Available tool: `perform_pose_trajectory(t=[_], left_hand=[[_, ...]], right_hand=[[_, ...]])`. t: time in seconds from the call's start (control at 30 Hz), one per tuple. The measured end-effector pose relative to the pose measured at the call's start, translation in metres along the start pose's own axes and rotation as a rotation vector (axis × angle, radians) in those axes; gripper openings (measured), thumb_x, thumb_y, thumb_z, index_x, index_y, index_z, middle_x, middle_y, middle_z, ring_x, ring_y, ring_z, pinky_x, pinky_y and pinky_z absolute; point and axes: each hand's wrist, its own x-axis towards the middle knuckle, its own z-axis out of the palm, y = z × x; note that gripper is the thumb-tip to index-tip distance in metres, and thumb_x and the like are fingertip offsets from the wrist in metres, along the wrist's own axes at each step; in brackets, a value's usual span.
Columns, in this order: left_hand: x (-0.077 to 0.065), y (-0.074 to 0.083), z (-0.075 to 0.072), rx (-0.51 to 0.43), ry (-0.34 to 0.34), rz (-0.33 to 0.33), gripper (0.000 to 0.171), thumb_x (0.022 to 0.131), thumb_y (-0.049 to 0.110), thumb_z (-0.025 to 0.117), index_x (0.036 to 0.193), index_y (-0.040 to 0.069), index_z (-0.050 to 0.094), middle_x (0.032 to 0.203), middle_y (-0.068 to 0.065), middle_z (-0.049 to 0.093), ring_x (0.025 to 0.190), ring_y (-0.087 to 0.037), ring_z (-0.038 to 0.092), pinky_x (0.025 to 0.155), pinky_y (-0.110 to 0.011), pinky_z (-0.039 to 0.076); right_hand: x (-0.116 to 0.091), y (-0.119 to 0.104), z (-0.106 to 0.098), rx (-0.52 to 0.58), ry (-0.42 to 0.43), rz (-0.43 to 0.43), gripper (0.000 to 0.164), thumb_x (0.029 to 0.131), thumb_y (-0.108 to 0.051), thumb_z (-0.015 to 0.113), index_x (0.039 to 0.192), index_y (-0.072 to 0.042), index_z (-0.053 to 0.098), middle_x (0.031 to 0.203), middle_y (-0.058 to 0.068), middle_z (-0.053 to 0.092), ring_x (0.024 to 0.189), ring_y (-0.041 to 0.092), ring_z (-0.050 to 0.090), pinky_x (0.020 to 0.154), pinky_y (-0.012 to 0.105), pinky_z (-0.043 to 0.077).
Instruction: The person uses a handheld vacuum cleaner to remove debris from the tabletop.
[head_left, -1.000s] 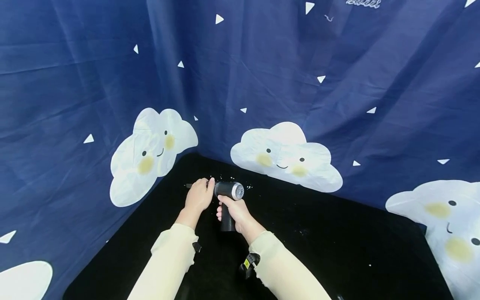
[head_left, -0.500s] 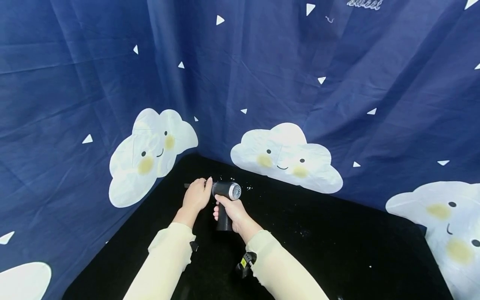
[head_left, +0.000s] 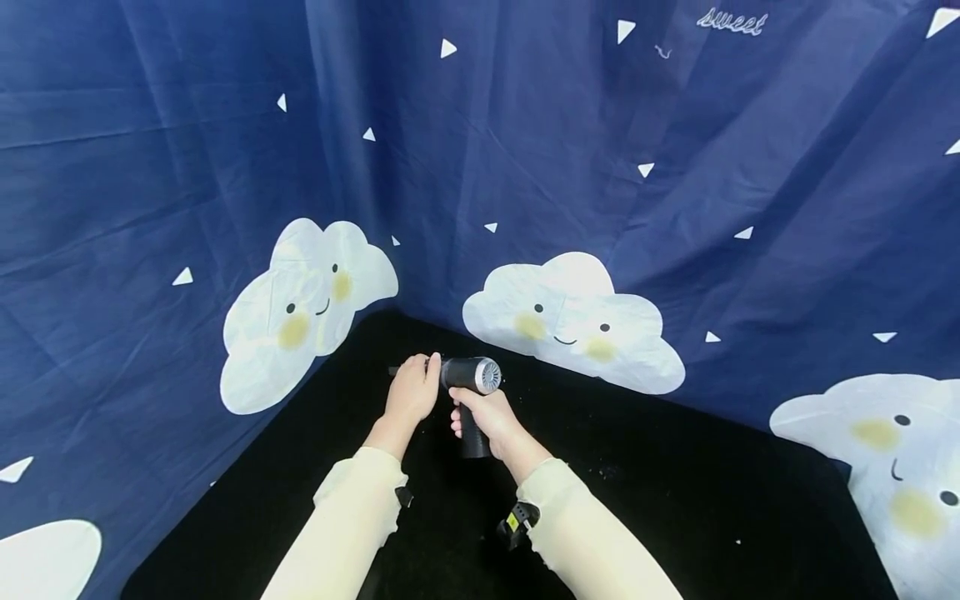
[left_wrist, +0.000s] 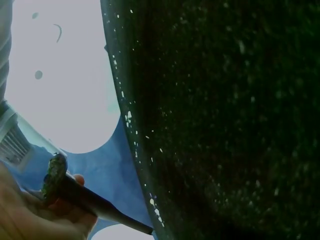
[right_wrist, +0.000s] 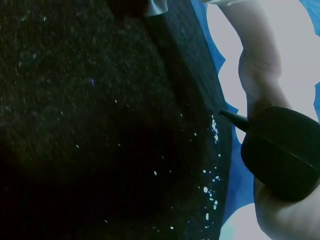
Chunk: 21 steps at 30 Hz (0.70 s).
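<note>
A black pistol-shaped handheld vacuum [head_left: 461, 374] with a silver finned end lies across the front of both hands. My right hand [head_left: 491, 418] grips its upright handle, whose broad dark base [right_wrist: 285, 152] fills the right side of the right wrist view. My left hand [head_left: 412, 393] holds the front part, fingers round it. In the left wrist view the slim nozzle [left_wrist: 117, 216] slants down toward the black surface's edge. Pale vent slots [left_wrist: 14, 142] show behind that hand. Whether air is sucked or blown cannot be seen.
Small white crumbs [right_wrist: 205, 190] are scattered on the black fuzzy surface [head_left: 645, 500], thickest near its far edge. Blue curtains [head_left: 540, 125] with white smiling clouds [head_left: 577, 287] rise behind and to the left. Small dark cameras [head_left: 517, 523] sit at both wrists.
Both hands and the vacuum shift slightly left, then farther right, now covering the crumbs seen beside the silver end earlier. Both grips stay the same. The head view tilts slightly.
</note>
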Motion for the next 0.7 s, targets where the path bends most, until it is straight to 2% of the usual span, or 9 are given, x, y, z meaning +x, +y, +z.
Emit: perform_pose_trajectory(t=[0.33,0.5,0.7], left_hand=[[-0.006,-0.005,0.005,-0.047,0.007,-0.014,0.056,0.108,0.041,0.029,0.126,-0.004,0.059,0.127,-0.023,0.059,0.124,-0.039,0.053,0.105,-0.052,0.040],[-0.004,0.000,0.009,-0.069,0.000,-0.010,0.060,0.108,0.046,0.026,0.125,-0.002,0.059,0.126,-0.021,0.059,0.121,-0.038,0.055,0.103,-0.051,0.042],[-0.002,0.006,0.014,-0.088,0.014,-0.005,0.058,0.108,0.043,0.027,0.126,-0.003,0.059,0.127,-0.021,0.059,0.122,-0.038,0.055,0.103,-0.051,0.042]], right_hand=[[0.001,-0.001,-0.002,-0.076,-0.021,-0.004,0.032,0.089,-0.024,0.070,0.106,0.002,0.062,0.067,0.006,0.061,0.058,0.015,0.062,0.056,0.029,0.055],[0.000,-0.003,-0.008,-0.102,-0.001,-0.022,0.031,0.088,-0.024,0.071,0.105,0.000,0.063,0.067,0.006,0.061,0.057,0.015,0.062,0.056,0.029,0.055],[0.002,-0.005,-0.015,-0.130,0.015,-0.015,0.030,0.088,-0.024,0.072,0.104,0.001,0.063,0.066,0.006,0.062,0.057,0.015,0.062,0.056,0.029,0.056]])
